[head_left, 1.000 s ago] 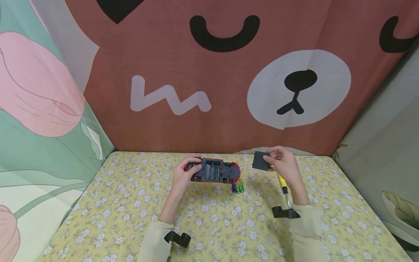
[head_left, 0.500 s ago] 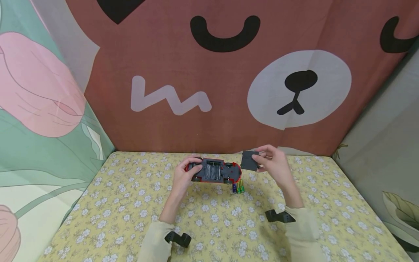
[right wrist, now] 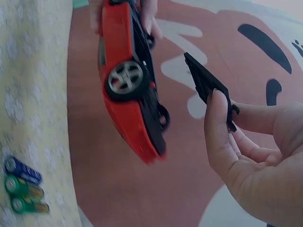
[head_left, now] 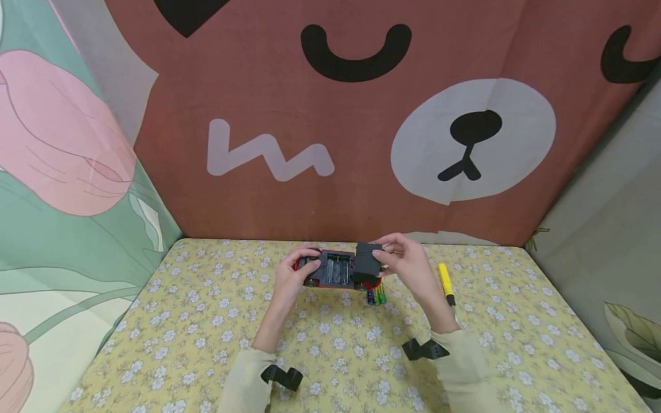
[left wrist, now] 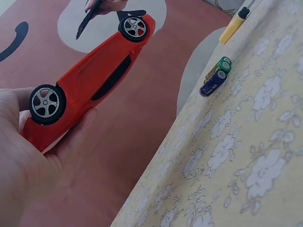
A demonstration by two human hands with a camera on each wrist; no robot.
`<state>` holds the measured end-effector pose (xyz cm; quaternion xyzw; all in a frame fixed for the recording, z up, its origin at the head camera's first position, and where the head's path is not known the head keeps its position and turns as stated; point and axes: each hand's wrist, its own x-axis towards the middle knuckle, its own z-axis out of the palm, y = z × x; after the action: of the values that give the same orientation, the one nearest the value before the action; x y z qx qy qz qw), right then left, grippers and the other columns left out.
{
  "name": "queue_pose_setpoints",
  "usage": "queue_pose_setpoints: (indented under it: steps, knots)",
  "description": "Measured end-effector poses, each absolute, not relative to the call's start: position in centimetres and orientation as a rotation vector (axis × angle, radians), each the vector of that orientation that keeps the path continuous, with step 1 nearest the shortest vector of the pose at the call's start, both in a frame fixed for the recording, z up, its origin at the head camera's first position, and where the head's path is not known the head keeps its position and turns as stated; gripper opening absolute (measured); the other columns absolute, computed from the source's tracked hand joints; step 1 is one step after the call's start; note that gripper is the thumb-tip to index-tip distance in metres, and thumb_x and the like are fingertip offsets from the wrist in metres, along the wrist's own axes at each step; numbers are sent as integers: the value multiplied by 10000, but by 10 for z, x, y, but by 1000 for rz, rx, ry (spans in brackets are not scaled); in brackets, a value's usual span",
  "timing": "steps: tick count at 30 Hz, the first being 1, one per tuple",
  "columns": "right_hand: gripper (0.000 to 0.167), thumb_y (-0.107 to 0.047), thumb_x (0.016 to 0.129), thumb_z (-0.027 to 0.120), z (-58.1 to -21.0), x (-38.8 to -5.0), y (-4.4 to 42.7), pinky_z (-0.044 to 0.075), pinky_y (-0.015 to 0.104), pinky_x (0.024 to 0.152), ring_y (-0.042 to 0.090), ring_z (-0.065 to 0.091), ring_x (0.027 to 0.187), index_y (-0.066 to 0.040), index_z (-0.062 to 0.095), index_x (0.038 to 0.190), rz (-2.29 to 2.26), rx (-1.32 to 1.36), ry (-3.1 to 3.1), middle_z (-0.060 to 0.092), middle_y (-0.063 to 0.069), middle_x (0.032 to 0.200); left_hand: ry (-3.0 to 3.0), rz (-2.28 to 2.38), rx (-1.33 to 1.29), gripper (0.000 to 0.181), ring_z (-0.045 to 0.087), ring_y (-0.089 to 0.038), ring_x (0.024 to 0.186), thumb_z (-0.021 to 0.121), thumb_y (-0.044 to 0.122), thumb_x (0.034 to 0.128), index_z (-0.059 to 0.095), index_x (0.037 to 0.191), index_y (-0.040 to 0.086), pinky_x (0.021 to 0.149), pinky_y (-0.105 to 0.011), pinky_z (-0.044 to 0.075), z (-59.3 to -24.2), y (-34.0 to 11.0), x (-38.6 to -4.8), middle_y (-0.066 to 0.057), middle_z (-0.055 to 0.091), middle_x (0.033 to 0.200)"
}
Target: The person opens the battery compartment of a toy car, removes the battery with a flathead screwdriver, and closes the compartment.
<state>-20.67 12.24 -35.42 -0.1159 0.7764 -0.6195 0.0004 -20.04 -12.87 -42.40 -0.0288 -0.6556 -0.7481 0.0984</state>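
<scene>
My left hand (head_left: 295,272) grips the rear part of a red toy car (left wrist: 90,80), held upside down above the table. Its black underside faces up in the head view, with an uncovered battery compartment (head_left: 338,268) in the middle. Between thumb and fingers, my right hand (head_left: 408,267) pinches a black battery cover (head_left: 366,261). From the head view the cover overlaps the car's right end. A gap shows between cover and car in the right wrist view, where the cover (right wrist: 208,85) is seen nearly edge-on.
Below the car, one blue battery (right wrist: 22,170) and two green batteries (right wrist: 23,187) lie side by side on the flowered tablecloth (head_left: 330,355). A screwdriver with a yellow handle (head_left: 445,279) lies to the right, near my right forearm. A printed curtain (head_left: 258,206) hangs behind the table.
My right hand has moved left with the battery cover, from beside the car to over its right end. The left hand and the car have stayed nearly still.
</scene>
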Motion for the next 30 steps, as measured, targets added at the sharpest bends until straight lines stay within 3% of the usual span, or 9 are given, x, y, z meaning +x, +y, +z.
queue_pose_setpoints:
  steps: [8, 15, 30]
  knots:
    - [265, -20, 984, 684, -361, -205, 106, 625, 379, 670, 207, 671, 693, 58, 633, 1232, -1953, -371, 2364, 625, 113, 897, -1939, -2192, -86, 204, 550, -294, 1290, 727, 17, 931, 723, 1115, -69, 866, -275, 550, -423, -127, -201, -108, 626, 1372]
    - [290, 12, 985, 666, -367, -203, 95, 626, 376, 684, 193, 682, 708, 73, 630, 1267, -1934, -402, 2337, 619, 117, 912, -1943, -2173, -139, 197, 553, -273, 1275, 734, 19, 925, 733, 1107, -57, 894, -266, 532, -424, -126, -200, -147, 626, 1362]
    - [271, 29, 961, 692, -374, -202, 82, 624, 357, 658, 232, 712, 754, 41, 665, 1230, -1923, -357, 2366, 645, 155, 930, -1956, -2155, -176, 185, 553, -253, 1274, 740, 17, 915, 742, 1091, -42, 942, -267, 522, -424, -123, -200, -96, 642, 1328]
